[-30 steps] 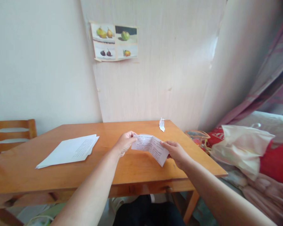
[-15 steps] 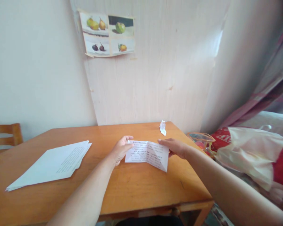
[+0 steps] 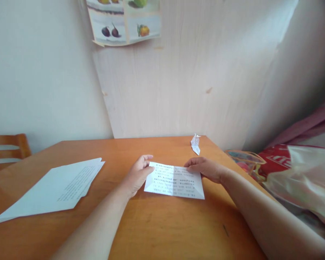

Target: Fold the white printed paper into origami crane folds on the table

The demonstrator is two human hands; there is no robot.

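Observation:
A folded white sheet of printed paper (image 3: pixel 174 181) lies flat on the orange wooden table (image 3: pixel 157 227). My left hand (image 3: pixel 137 174) pinches its upper left corner between thumb and fingers. At the sheet's upper right edge my right hand (image 3: pixel 206 168) rests palm down, its fingers curled over the paper and pressing it to the table. A small folded white paper figure (image 3: pixel 195 143) stands near the table's far right corner, beyond my right hand.
A stack of white printed sheets (image 3: pixel 54 187) lies on the table's left part. A wooden chair back (image 3: pixel 8 148) is at far left. Right of the table are a clear plastic bag (image 3: pixel 306 180) and red bedding (image 3: pixel 273 159). A fruit picture (image 3: pixel 124 21) hangs on the wall.
The sheet was held up, half unfolded, above the table; both hands have lowered it and it now lies flat. The view has tilted down and moved closer.

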